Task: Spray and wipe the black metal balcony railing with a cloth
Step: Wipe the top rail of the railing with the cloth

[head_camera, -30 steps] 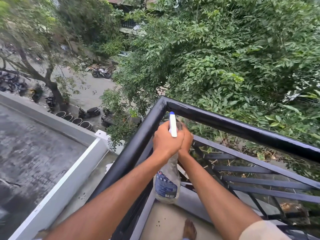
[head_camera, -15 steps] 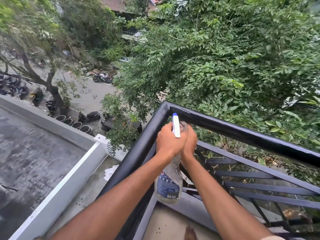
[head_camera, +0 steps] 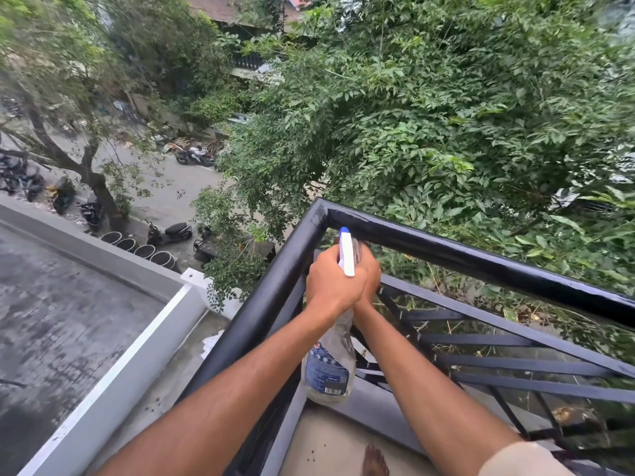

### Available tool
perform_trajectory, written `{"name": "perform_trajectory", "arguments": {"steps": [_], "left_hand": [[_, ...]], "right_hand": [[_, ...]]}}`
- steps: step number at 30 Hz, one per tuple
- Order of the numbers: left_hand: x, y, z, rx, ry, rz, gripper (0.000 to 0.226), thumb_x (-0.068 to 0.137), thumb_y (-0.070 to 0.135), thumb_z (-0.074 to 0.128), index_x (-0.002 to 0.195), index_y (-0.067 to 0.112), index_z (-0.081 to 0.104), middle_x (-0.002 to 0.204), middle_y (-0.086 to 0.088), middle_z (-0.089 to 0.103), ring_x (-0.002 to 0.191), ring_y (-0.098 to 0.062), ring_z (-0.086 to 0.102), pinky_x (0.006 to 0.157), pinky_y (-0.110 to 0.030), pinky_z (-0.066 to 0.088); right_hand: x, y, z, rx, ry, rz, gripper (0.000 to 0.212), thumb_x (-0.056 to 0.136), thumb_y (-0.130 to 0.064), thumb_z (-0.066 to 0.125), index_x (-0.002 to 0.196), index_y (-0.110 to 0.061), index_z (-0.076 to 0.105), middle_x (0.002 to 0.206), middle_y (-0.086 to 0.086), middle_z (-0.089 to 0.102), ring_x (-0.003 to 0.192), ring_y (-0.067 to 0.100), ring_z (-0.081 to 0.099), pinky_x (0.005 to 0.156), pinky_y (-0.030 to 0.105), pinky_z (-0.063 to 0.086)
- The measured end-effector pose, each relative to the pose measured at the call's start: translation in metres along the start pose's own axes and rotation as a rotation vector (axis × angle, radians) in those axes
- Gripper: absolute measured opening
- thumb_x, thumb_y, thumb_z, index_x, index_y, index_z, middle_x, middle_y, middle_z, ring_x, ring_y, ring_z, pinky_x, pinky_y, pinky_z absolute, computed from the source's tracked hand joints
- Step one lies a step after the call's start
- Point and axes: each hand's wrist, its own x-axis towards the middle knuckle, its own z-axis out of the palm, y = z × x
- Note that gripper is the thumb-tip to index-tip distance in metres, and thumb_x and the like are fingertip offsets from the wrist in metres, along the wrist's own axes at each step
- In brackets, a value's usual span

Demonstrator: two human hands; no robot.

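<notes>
1. My left hand [head_camera: 331,286] has its fingers curled tight round the neck of the spray bottle [head_camera: 328,372]. My right hand [head_camera: 371,274] closes on the head from the right. Its fingertips are hidden, so I cannot tell how they sit on the trigger.
2. The bottle hangs upright just inside the black railing [head_camera: 481,266], near the far left corner [head_camera: 321,209], with the blue nozzle tip [head_camera: 344,230] just below the top rail.
3. I judge this to be the spraying step. I should aim the nozzle at the rail rather than through the gap, so the mist does not drift over the street below.
4. Short squeezes, moving right along the rail and then down to the lower bars [head_camera: 515,364], should wet it evenly.
5. I cannot make out a cloth for certain. A white scrap [head_camera: 212,342] lies on the ledge to the left.
</notes>
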Motion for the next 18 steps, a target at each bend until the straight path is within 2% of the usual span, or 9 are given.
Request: {"name": "perform_trajectory", "arguments": {"steps": [2, 4, 6, 8, 9, 11, 14, 16, 18], "left_hand": [[-0.001, 0.001, 0.000, 0.015, 0.005, -0.002, 0.019, 0.086, 0.014, 0.065, 0.073, 0.020, 0.052, 0.067, 0.003, 0.060, 0.070, -0.029, 0.068, 0.068, -0.043, 0.058], [0.000, -0.001, 0.000, 0.023, -0.001, 0.002, 0.020, 0.086, 0.014, 0.065, 0.073, 0.021, 0.052, 0.066, 0.004, 0.058, 0.066, -0.024, 0.061, 0.066, -0.040, 0.055], [-0.001, 0.000, -0.001, 0.008, -0.011, 0.007, 0.016, 0.085, 0.016, 0.065, 0.074, 0.021, 0.054, 0.067, 0.003, 0.060, 0.067, -0.023, 0.063, 0.067, -0.041, 0.057], [0.000, -0.002, 0.000, -0.005, -0.016, 0.010, 0.011, 0.086, 0.022, 0.064, 0.078, 0.021, 0.056, 0.070, 0.002, 0.062, 0.069, -0.024, 0.067, 0.067, -0.042, 0.058], [0.001, -0.003, 0.000, -0.007, -0.017, 0.008, 0.013, 0.088, 0.022, 0.064, 0.079, 0.021, 0.056, 0.070, 0.003, 0.062, 0.069, -0.023, 0.065, 0.065, -0.041, 0.058], [0.000, -0.006, 0.002, -0.019, -0.030, -0.001, 0.014, 0.089, 0.021, 0.065, 0.079, 0.021, 0.055, 0.070, 0.003, 0.060, 0.067, -0.022, 0.062, 0.065, -0.038, 0.057], [-0.001, -0.009, 0.002, -0.026, -0.046, -0.032, 0.015, 0.072, 0.031, 0.056, 0.082, 0.019, 0.059, 0.074, -0.002, 0.068, 0.074, -0.030, 0.072, 0.072, -0.048, 0.063], [0.001, -0.014, 0.004, -0.016, -0.057, -0.058, 0.019, 0.068, 0.031, 0.054, 0.082, 0.020, 0.059, 0.079, -0.004, 0.071, 0.076, -0.032, 0.073, 0.072, -0.051, 0.063], [0.002, -0.018, 0.007, 0.003, -0.058, -0.070, 0.017, 0.068, 0.033, 0.056, 0.082, 0.023, 0.059, 0.081, -0.002, 0.073, 0.076, -0.029, 0.074, 0.075, -0.050, 0.063]], "right_hand": [[0.012, 0.021, 0.005, 0.003, 0.008, 0.138, 0.031, 0.088, -0.060, 0.047, 0.096, -0.035, 0.062, 0.107, 0.013, 0.063, 0.094, 0.025, 0.065, 0.084, 0.042, 0.056], [0.014, 0.018, 0.002, 0.040, 0.029, 0.253, 0.032, 0.095, -0.055, 0.049, 0.092, -0.028, 0.067, 0.104, 0.011, 0.063, 0.095, 0.023, 0.064, 0.073, 0.030, 0.049], [0.014, 0.006, 0.000, 0.036, 0.088, 0.197, 0.026, 0.096, -0.042, 0.052, 0.083, -0.024, 0.065, 0.089, 0.004, 0.064, 0.088, 0.023, 0.064, 0.065, 0.026, 0.041], [0.007, -0.009, 0.000, 0.084, 0.094, 0.152, 0.028, 0.080, -0.049, 0.055, 0.072, -0.023, 0.058, 0.077, -0.002, 0.061, 0.080, 0.024, 0.059, 0.067, 0.033, 0.047], [0.006, -0.008, 0.003, 0.082, 0.085, 0.109, 0.033, 0.072, -0.057, 0.052, 0.075, -0.025, 0.057, 0.079, -0.003, 0.062, 0.081, 0.026, 0.060, 0.073, 0.040, 0.052], [0.004, -0.001, 0.004, -0.017, 0.071, 0.040, 0.046, 0.069, -0.065, 0.046, 0.089, -0.026, 0.062, 0.092, 0.001, 0.067, 0.094, 0.031, 0.064, 0.084, 0.043, 0.055], [0.013, 0.002, -0.002, -0.262, 0.065, 0.042, 0.040, 0.082, -0.050, 0.063, 0.110, -0.021, 0.067, 0.102, 0.009, 0.069, 0.104, 0.033, 0.061, 0.091, 0.042, 0.052], [0.020, 0.002, -0.006, -0.264, 0.046, 0.029, 0.036, 0.085, -0.041, 0.067, 0.110, -0.016, 0.069, 0.101, 0.009, 0.069, 0.102, 0.031, 0.061, 0.084, 0.035, 0.049], [0.015, -0.005, -0.007, -0.152, 0.056, 0.038, 0.033, 0.082, -0.041, 0.071, 0.098, -0.012, 0.070, 0.086, 0.004, 0.069, 0.087, 0.024, 0.062, 0.068, 0.029, 0.044]]}}
